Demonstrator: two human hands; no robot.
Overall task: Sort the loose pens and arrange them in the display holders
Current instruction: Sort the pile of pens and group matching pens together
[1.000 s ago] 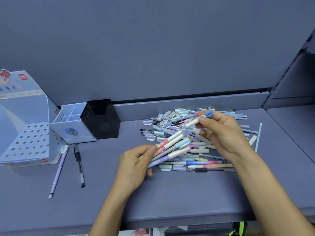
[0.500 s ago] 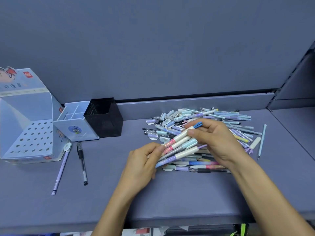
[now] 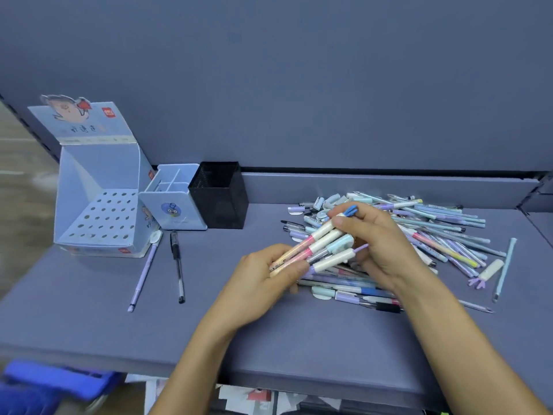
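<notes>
**Left hand and right hand closed on one bundle of pens**

Head view.
- Left hand (image 3: pixel 263 283): seen from the back, and the bundle of pens (image 3: pixel 317 250) is gripped at its lower, pink and lilac ends. The thumb is pressed along the bundle's near side.
- Right hand (image 3: pixel 380 244): the fingers are curled over the bundle's upper, white-capped ends. A blue-tipped pen (image 3: pixel 350 210) is pinched at the fingertips and lies along the top of the bundle.
- The bundle is held slanted, low at the left and high at the right, just above the near-left edge of the pile. Four or five barrels are counted; the exact number cannot be told.
- A pile of loose pens (image 3: pixel 443 232) is spread on the grey shelf (image 3: pixel 89 324), right of centre, partly hidden by the right hand. Loose caps are mixed in at its far-left edge.
- A pale blue pen (image 3: pixel 504 269) is laid apart at the pile's right edge, with a white cap (image 3: pixel 489 271) just beside it.
- Three holders are lined up at the far left, against the back panel: a perforated display box (image 3: pixel 98 217) with its printed lid raised, a small blue divided holder (image 3: pixel 176 205) touching it, and a black mesh holder (image 3: pixel 221 202) beside that. No pens are seen standing in any of them.
- A lilac pen (image 3: pixel 143 274) and a black pen (image 3: pixel 177 265) are laid side by side in front of the holders, well apart from the pile.
- A blue object (image 3: pixel 45 381) is seen below the shelf edge, too blurred to identify.
</notes>
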